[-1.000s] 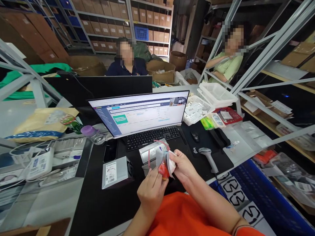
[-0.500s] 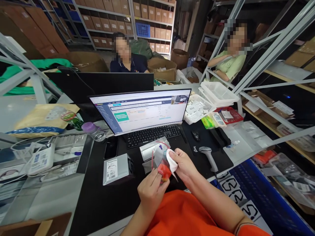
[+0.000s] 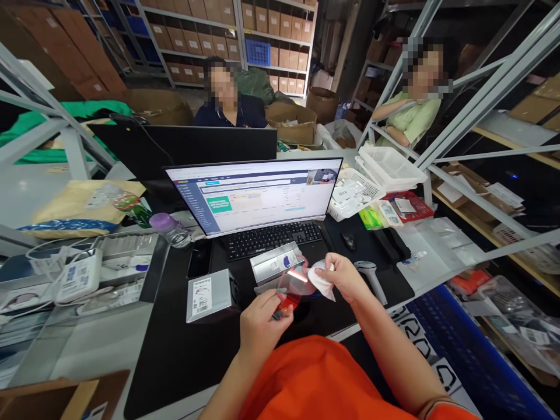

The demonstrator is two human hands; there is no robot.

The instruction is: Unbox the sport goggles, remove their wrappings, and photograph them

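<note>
My left hand [image 3: 263, 324] pinches one side of red-framed glasses [image 3: 294, 284], a shield-like pair with a shiny lens. In my right hand [image 3: 345, 279] is a crumpled white cloth [image 3: 321, 281], gripped between thumb and fingers against the other side of the lens. My left fingers partly cover the red part of the frame. Just beyond the glasses lies an elongated silver box [image 3: 269, 262] with a label. A boxy silver-grey package [image 3: 205, 296] with a picture of glasses stands to the left of my hands.
A monitor [image 3: 258, 195] and keyboard [image 3: 275, 239] stand ahead. Right of my hands are a barcode scanner [image 3: 371, 279] and a mouse [image 3: 349, 241]. A phone [image 3: 199, 261] and a purple-lidded bottle [image 3: 171, 230] are at left. Two people [image 3: 230, 111] are beyond the desk.
The cloth and my right hand have moved right, away from my left hand. More of the lens now shows between the hands, and the glasses are turned flatter.
</note>
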